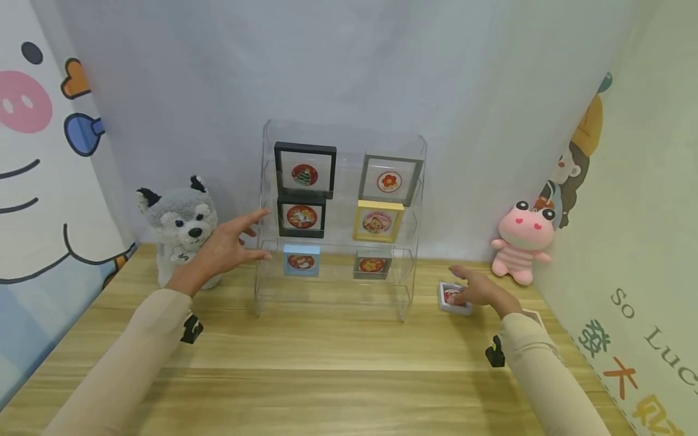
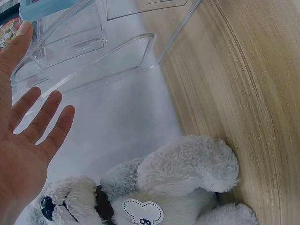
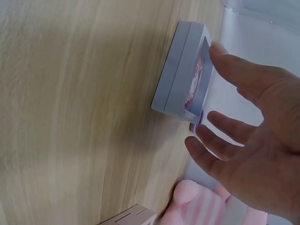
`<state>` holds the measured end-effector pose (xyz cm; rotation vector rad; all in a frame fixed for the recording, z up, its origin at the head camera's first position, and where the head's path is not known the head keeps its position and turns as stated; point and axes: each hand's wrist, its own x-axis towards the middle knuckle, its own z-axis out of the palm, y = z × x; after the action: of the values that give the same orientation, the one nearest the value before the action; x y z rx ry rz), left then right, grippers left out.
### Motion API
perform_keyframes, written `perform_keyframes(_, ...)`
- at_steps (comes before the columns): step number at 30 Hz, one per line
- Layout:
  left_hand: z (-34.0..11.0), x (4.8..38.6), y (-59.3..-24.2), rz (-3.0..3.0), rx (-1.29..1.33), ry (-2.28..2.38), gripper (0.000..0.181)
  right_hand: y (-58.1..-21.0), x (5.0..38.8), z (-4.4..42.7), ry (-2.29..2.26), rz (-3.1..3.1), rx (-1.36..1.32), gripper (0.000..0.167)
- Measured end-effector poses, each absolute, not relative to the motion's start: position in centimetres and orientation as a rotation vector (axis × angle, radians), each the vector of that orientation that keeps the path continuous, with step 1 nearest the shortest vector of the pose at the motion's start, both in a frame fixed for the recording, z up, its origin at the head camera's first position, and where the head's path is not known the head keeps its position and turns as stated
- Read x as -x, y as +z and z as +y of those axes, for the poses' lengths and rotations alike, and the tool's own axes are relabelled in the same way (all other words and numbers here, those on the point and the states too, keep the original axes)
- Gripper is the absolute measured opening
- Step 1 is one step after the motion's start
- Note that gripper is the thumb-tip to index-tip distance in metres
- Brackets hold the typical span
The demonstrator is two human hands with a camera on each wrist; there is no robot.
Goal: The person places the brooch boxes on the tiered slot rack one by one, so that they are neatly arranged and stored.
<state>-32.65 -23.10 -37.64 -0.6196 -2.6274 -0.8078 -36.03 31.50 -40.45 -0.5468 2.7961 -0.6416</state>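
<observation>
At the left side of a clear acrylic display rack (image 1: 338, 297), my left hand (image 1: 226, 245) is spread, thumb and fingers apart. In the left wrist view, that hand (image 2: 23, 145) holds nothing, its thumb tip overlapping the rack's light blue frame (image 2: 49, 8). My right hand (image 1: 477, 287) hangs over a small pale grey frame (image 1: 455, 309) with a red round picture, lying on the table right of the rack. In the right wrist view, the thumb is by the rim of this frame (image 3: 176, 70), fingers loosely bent; contact is unclear.
Framed round pictures stand on the rack's tiers, among them a black frame (image 1: 305, 145) and a yellow frame (image 1: 378, 206). A plush husky (image 1: 180, 212) sits behind my left hand; a pink plush toy (image 1: 523, 233) sits at right. My right sleeve partly hides another frame (image 1: 534, 316).
</observation>
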Motion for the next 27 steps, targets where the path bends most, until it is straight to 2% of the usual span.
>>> perform_keyframes(18, -23.0, 32.5, -37.5, -2.654, 0.597, -0.823, 0.089, -40.4, 35.9, 32.0, -0.536, 2.712, 0.476, 0.073)
perform_keyframes(27, -23.0, 32.4, -37.6, -2.649, 0.586, -0.83, 0.089, -41.5, 36.2, 32.4, -0.57, 2.759, 0.449, 0.08)
